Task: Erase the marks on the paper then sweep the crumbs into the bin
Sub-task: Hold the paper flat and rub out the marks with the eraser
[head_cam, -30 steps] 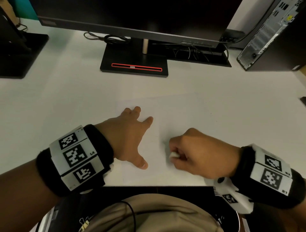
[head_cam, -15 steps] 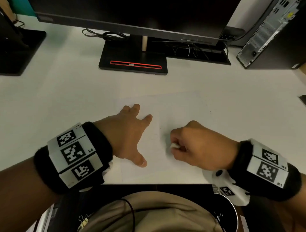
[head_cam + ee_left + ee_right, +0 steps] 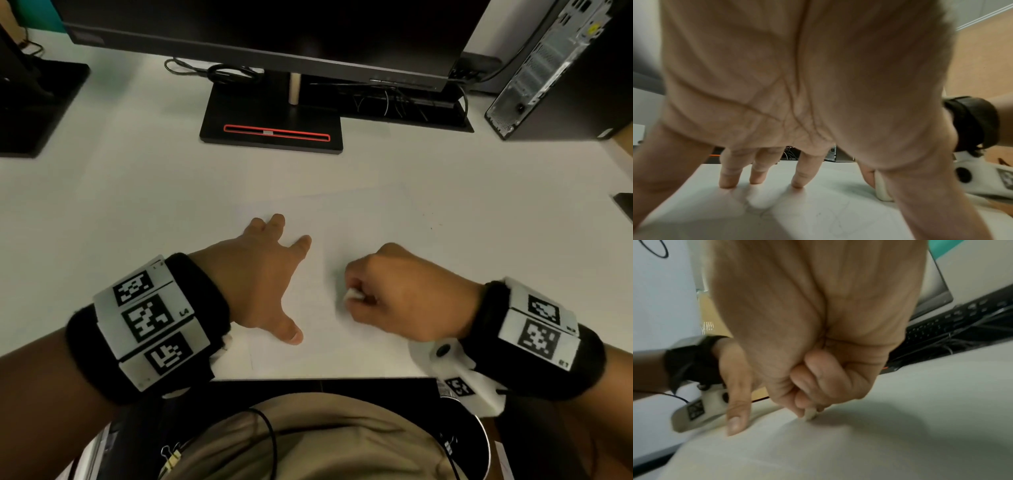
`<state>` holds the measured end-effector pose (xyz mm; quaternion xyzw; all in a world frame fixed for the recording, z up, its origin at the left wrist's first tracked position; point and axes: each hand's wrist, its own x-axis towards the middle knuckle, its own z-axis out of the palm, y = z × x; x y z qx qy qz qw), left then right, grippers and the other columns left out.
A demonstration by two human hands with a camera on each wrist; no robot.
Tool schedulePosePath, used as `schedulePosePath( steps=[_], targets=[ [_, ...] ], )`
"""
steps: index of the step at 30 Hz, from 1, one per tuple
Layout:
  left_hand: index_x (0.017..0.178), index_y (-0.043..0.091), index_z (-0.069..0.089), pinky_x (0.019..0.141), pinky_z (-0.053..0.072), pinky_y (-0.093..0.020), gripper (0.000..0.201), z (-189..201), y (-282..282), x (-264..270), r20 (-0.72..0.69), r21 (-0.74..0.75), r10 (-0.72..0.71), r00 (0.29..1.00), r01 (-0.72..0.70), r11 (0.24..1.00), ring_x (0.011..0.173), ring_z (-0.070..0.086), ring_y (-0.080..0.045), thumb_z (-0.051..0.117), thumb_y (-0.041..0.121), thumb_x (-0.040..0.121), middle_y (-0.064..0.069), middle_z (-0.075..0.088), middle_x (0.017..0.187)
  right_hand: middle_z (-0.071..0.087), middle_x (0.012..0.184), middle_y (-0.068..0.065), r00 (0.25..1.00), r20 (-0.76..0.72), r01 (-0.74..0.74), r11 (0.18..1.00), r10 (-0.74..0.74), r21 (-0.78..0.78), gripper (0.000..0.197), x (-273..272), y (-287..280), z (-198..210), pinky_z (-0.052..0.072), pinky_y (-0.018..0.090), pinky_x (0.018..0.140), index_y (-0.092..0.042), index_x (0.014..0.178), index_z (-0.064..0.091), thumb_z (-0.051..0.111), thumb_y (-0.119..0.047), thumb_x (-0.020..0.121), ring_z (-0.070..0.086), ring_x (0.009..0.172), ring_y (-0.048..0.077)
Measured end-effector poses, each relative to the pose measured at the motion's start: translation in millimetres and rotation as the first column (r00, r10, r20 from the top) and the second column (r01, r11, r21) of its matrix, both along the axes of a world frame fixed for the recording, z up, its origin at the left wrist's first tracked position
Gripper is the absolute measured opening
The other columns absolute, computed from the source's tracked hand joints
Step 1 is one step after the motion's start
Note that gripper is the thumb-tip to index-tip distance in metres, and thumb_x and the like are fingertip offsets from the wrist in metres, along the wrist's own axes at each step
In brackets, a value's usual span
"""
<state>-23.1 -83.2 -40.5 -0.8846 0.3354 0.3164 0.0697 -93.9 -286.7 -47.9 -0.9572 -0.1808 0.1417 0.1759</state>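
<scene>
Erasing step in hand, sweep not yet begun. Left hand (image 3: 260, 281) spread flat, fingers straight, fingertips (image 3: 726, 184) and thumb pressing the paper (image 3: 363, 219) to the bench (image 3: 137, 192); nothing grasped. Right hand (image 3: 404, 294) curled into a fist, pinching a small white eraser (image 3: 352, 294) between thumb and fingers, eraser tip down on the sheet just beside the left thumb. Paper flat on the bench under both hands, near edge close to the bench's front edge. Faint pencil lines (image 3: 838, 217) visible in the left wrist view on the sheet below the left palm, toward the eraser; judged unfinished, so more rubbing needed there. A few dark specks on the bench beyond the right hand, past the paper's far right corner; crumbs or not, cannot tell. Bin (image 3: 479, 445) judged to be the dark round container below the bench edge, under the right wrist; only partly in view. Next move, as judged: short strokes toward the left palm over the remaining lines, left hand bearing down so the sheet neither creases nor slides, then crumbs gathered toward the near edge above the bin.
</scene>
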Motion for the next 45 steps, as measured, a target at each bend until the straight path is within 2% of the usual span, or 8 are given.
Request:
schedulePosePath(
  steps=[14,18,23,28,33,37,42,45],
  targets=[
    [0.158,0.027,-0.012,0.117,0.031,-0.045,0.130,-2,1,0,0.007,-0.019,-0.005,1.000,0.005,1.000,0.151,-0.007,-0.030,0.071,0.075,0.069,-0.012,-0.018,0.162,0.055,0.058,0.001,0.988,-0.071,-0.138,0.990,0.139,0.016,0.026,-12,24,-1,0.043,0.026,0.055,-0.008,0.074,0.058,0.058,-0.026,0.094,0.050,0.053,0.016],
    [0.157,0.026,-0.013,0.117,0.031,-0.046,0.130,-1,1,0,-0.003,-0.019,0.006,1.000,-0.006,1.000,0.151,-0.008,-0.030,0.071,0.075,0.070,-0.012,-0.018,0.162,0.057,0.056,0.005,1.000,-0.017,-0.002,1.000,0.002,-0.019,0.025,6,8,-1,0.048,0.036,0.058,-0.004,0.072,0.057,0.059,-0.022,0.090,0.051,0.052,0.016],
    [0.157,0.027,-0.010,0.115,0.033,-0.046,0.130,-3,2,0,0.013,-0.036,-0.001,1.000,0.002,0.999,0.151,-0.005,-0.031,0.071,0.075,0.068,-0.013,-0.015,0.162,0.059,0.060,0.001,0.991,-0.071,-0.114,0.993,0.116,0.040,0.023,-14,29,-3,0.045,0.026,0.057,-0.010,0.075,0.061,0.059,-0.026,0.092,0.054,0.056,0.016],
    [0.157,0.026,-0.012,0.116,0.032,-0.047,0.130,-2,1,-1,-0.002,-0.029,0.012,1.000,-0.012,1.000,0.151,-0.009,-0.030,0.071,0.075,0.070,-0.012,-0.019,0.162,0.052,0.053,0.003,0.996,0.014,0.091,0.996,-0.091,0.005,0.028,6,4,-5,0.038,0.027,0.051,-0.005,0.069,0.054,0.060,-0.022,0.091,0.041,0.048,0.013],
    [0.157,0.027,-0.013,0.116,0.032,-0.047,0.130,-2,0,-1,-0.004,-0.020,0.018,1.000,-0.018,1.000,0.151,-0.012,-0.030,0.071,0.073,0.070,-0.011,-0.021,0.162,0.051,0.053,0.000,0.999,-0.054,0.008,0.999,-0.006,0.043,0.028,-22,12,-5,0.040,0.025,0.053,-0.009,0.070,0.057,0.061,-0.027,0.091,0.050,0.055,0.020],
    [0.158,0.026,-0.010,0.115,0.034,-0.048,0.130,-3,-1,0,0.002,-0.022,0.016,1.000,-0.016,1.000,0.151,-0.006,-0.031,0.071,0.075,0.068,-0.011,-0.017,0.162,0.058,0.057,0.009,0.971,-0.011,0.239,0.970,-0.238,0.036,0.030,-9,-15,-4,0.042,0.032,0.054,-0.004,0.069,0.056,0.059,-0.025,0.091,0.043,0.050,0.015],
    [0.157,0.026,-0.013,0.116,0.033,-0.047,0.131,-3,-2,0,0.004,-0.011,0.018,1.000,-0.018,1.000,0.151,-0.009,-0.031,0.070,0.076,0.069,-0.012,-0.019,0.162,0.057,0.056,0.005,0.983,-0.110,0.158,0.985,-0.149,0.072,0.031,-27,0,-6,0.042,0.027,0.053,-0.007,0.069,0.059,0.062,-0.027,0.092,0.054,0.057,0.023],
    [0.157,0.026,-0.013,0.114,0.035,-0.049,0.131,-5,-2,-1,0.017,-0.012,0.023,1.000,-0.023,1.000,0.151,-0.008,-0.032,0.066,0.080,0.068,-0.012,-0.017,0.162,0.062,0.060,0.010,0.939,-0.042,0.343,0.939,-0.342,0.016,0.032,-11,-26,-4,0.038,0.021,0.049,-0.004,0.070,0.060,0.063,-0.026,0.092,0.050,0.049,0.016]
  ],
)
